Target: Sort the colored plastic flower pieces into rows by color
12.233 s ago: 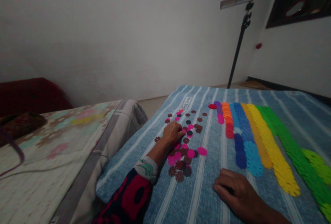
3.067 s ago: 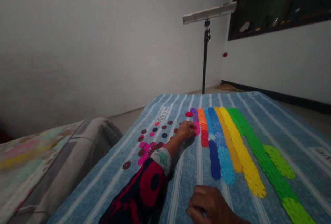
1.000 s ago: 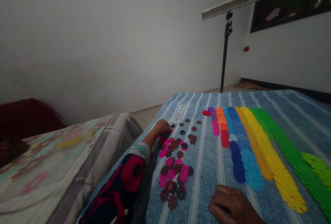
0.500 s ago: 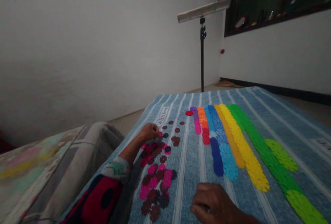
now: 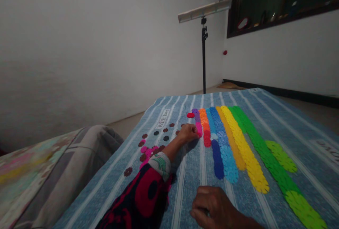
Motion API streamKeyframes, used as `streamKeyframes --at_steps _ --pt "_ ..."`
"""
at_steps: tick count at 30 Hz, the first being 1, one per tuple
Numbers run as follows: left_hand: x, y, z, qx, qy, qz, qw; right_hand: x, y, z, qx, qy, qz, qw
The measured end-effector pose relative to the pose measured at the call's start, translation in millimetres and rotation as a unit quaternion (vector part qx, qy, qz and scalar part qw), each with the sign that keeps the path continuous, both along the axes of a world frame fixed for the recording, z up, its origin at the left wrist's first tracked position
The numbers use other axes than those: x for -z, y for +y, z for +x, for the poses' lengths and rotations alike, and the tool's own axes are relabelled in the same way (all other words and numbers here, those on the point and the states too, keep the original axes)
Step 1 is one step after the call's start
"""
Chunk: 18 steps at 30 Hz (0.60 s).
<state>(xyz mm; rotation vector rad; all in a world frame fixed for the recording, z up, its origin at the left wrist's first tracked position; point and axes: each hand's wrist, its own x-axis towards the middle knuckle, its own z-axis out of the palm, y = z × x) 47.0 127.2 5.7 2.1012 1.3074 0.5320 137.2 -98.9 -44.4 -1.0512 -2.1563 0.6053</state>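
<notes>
My left hand [image 5: 189, 132] is closed in a pinch at the near end of a row of pink discs [image 5: 198, 126]. Between its fingertips is a pink notched plastic disc [image 5: 199, 134], touching or just over that row, which continues from purple discs [image 5: 195, 113]. My right hand [image 5: 212, 206] rests curled on the striped cloth near the front; whatever its fingers enclose, if anything, is hidden. Left of my left hand lie loose brown discs [image 5: 128, 171], black discs [image 5: 166, 138] and pink discs [image 5: 144, 149], partly covered by my left sleeve.
Overlapping rows of orange [image 5: 203, 116], dark blue [image 5: 217, 162], light blue [image 5: 230, 169], yellow [image 5: 254, 165] and green discs [image 5: 267, 158] lie to the right. A red disc [image 5: 190, 115] sits beyond the purple row. Behind the blue cloth [image 5: 182, 186] stands a black tripod [image 5: 203, 59].
My left hand has moved right, from the loose discs to the pink row, carrying a pink disc. Some loose discs now lie farther left. My right hand stays curled in place.
</notes>
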Motion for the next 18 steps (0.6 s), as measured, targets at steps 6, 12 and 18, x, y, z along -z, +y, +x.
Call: streamKeyframes --at_steps 6,12,18 --pt "-0.9 0.9 5.7 -0.028 0.038 0.050 0.998 -0.9 -2.0 -0.6 0.003 0.014 0.017 1.000" --pt "-4.6 -9.8 -3.4 -0.041 0.049 0.051 0.997 -1.6 -2.8 0.0 0.007 0.016 0.019 1.000" --pt "-0.6 -24.1 -1.4 -0.047 0.074 0.057 0.995 -4.0 -4.7 1.7 0.005 0.035 0.012 0.999"
